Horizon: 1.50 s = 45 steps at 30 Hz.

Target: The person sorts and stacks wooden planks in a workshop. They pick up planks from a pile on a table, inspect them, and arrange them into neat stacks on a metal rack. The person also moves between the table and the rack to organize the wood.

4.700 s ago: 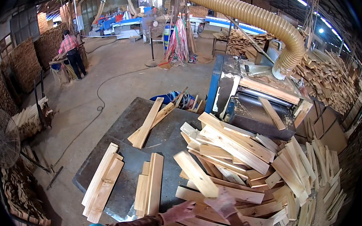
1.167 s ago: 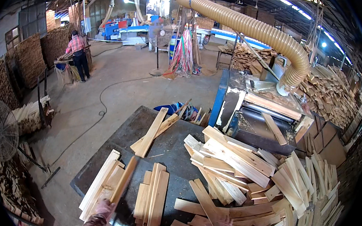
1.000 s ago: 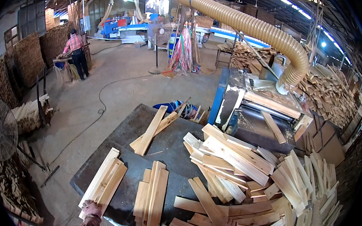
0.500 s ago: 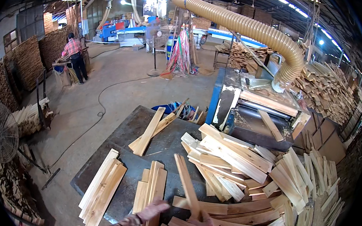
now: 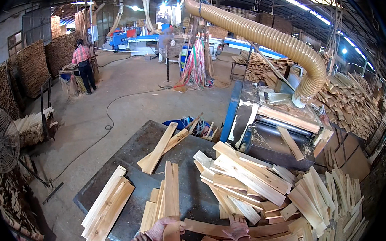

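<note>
This is a woodworking mill. Just beyond the gloved right hand (image 5: 237,228) lies a loose heap of pale sawn wooden slats (image 5: 260,190) on a dark metal table (image 5: 125,160). Farther ahead stands a blue planing machine (image 5: 270,127) fed by a ribbed tan dust-extraction hose (image 5: 264,35), with stacked offcuts (image 5: 28,67) along the walls.

Forearms cut off by the lower edge; distant person (image 5: 83,65) too small for detail.

Pale plank (image 5: 171,201), long and flat, lying lengthwise atop stack (image 5: 152,213) near table's (image 5: 135,150) front edge, near end gripped. Loose boards (image 5: 247,180) heaped at right edge.
</note>
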Available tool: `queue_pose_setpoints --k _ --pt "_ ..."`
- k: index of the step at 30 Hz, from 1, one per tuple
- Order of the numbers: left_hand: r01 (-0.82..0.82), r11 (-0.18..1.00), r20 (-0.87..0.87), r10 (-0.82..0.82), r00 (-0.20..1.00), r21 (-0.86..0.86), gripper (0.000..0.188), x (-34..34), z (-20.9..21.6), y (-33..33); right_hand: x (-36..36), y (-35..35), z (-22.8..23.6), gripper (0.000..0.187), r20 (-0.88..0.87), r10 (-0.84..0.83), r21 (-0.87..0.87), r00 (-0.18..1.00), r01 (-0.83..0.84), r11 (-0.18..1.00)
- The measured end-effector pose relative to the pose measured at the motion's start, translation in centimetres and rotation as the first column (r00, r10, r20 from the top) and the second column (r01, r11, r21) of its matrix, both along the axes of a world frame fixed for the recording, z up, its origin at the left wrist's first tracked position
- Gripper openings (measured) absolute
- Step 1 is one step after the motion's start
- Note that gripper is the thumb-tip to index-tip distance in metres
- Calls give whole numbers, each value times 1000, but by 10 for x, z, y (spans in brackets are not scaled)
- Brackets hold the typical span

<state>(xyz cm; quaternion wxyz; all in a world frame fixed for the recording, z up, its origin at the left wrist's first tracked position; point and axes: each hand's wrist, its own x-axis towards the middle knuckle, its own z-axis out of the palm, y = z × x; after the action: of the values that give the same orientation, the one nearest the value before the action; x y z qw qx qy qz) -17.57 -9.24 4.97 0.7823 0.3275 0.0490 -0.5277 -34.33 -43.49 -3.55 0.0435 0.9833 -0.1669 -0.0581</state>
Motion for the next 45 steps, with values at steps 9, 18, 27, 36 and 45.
queue_pose_setpoints --k 9,18,27,36,45 --pt "-62 998 83 60 995 26 60 13 13 12 12 3 43 72 -489 -52 321 871 235 917" --pt "-46 996 73 52 996 -82 51 8 66 -1 -9 16 18 61 -260 81 202 962 -28 979" --pt "-25 988 110 8 994 153 42 9 48 23 -10 44 48 44 -100 2 250 995 23 968" --pt "-77 977 177 41 983 201 36 20 65 13 -32 10 60 34 313 -417 499 853 226 837" --pt "-68 961 250 -2 968 269 36 23 61 -13 28 87 117 28 295 -667 947 684 -114 301"
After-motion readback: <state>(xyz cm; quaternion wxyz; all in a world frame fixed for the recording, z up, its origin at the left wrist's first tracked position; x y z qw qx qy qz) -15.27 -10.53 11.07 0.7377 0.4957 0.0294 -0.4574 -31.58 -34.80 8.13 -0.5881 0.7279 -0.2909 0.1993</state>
